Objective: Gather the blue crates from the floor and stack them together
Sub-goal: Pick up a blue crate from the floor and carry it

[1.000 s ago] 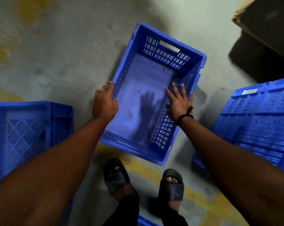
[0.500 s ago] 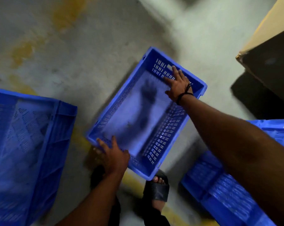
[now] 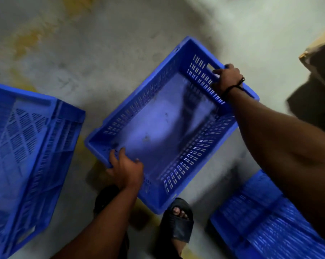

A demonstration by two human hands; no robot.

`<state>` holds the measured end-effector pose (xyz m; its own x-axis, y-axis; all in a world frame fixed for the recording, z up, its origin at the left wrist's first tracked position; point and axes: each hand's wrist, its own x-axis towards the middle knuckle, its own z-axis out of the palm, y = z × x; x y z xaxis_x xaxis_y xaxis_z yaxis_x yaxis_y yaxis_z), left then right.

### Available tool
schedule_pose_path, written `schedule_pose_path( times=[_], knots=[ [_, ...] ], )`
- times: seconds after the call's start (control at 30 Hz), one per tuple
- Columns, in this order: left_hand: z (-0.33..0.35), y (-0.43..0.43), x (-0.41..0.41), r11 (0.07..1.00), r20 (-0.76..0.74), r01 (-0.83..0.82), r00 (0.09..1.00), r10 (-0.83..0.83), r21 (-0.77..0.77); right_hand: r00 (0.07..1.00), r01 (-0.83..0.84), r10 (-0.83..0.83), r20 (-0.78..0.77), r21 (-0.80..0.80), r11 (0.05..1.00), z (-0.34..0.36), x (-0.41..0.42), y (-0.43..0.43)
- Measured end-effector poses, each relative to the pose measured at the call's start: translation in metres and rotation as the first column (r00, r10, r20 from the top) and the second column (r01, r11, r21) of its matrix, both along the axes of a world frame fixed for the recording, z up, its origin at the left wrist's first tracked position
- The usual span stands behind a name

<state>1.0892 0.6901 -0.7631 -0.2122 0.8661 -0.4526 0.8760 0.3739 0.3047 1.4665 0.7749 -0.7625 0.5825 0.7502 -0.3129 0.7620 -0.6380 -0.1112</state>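
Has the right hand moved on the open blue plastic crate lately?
Yes. The right hand went from the blue plastic crate's side wall to its far end, away from the black sandal.

Warehouse or storeroom: stained concrete floor (image 3: 105, 58), worn yellow floor paint (image 3: 27, 37), blue crates (image 3: 158, 124), cardboard box (image 3: 324, 58).

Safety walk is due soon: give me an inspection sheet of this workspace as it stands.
Surface: grey concrete floor, worn yellow paint patches.
Job's things: middle crate, empty, held at both ends; left crate and right crate either side of it.
Clutter: nothing seen.
Hands: left hand grips the near rim; right hand grips the far rim.
Cables: nothing seen.
Surroundings: dark box upper right; sandalled foot by the middle crate.
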Motion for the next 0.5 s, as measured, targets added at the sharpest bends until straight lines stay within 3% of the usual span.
schedule_pose_path(
  times=[0.2,0.5],
  knots=[
    [0.013,0.070,-0.002,0.987,0.023,0.016,1.000,-0.020,0.162,0.988,0.152,-0.150,-0.022,0.097,0.984,0.018,0.003,-0.039],
    [-0.010,0.127,-0.006,0.960,0.032,0.258,0.964,-0.263,0.109,0.967,0.242,-0.240,-0.079,0.015,0.970,-0.002,0.006,-0.083]
  ],
)
